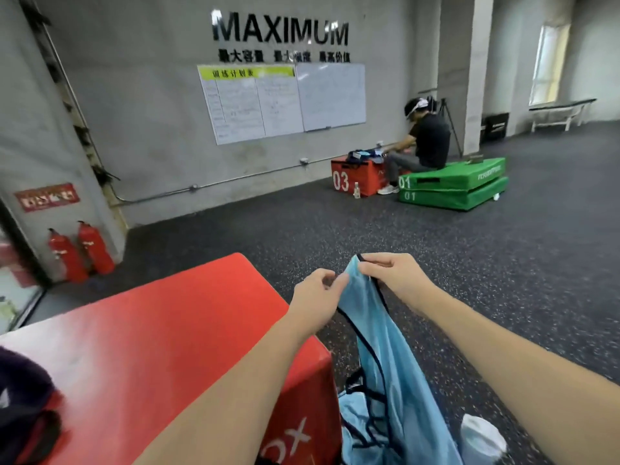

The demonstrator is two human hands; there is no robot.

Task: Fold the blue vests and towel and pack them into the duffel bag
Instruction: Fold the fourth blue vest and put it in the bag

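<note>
Off the right edge of the red counter (161, 330), your left hand (317, 298) and right hand (391, 275) each keep a pinching grip on the top of a blue vest (385, 357), which hangs toward more blue vests (355, 417) piled on the floor. Match the shoulder straps edge to edge before laying it flat on the counter to fold.
</note>
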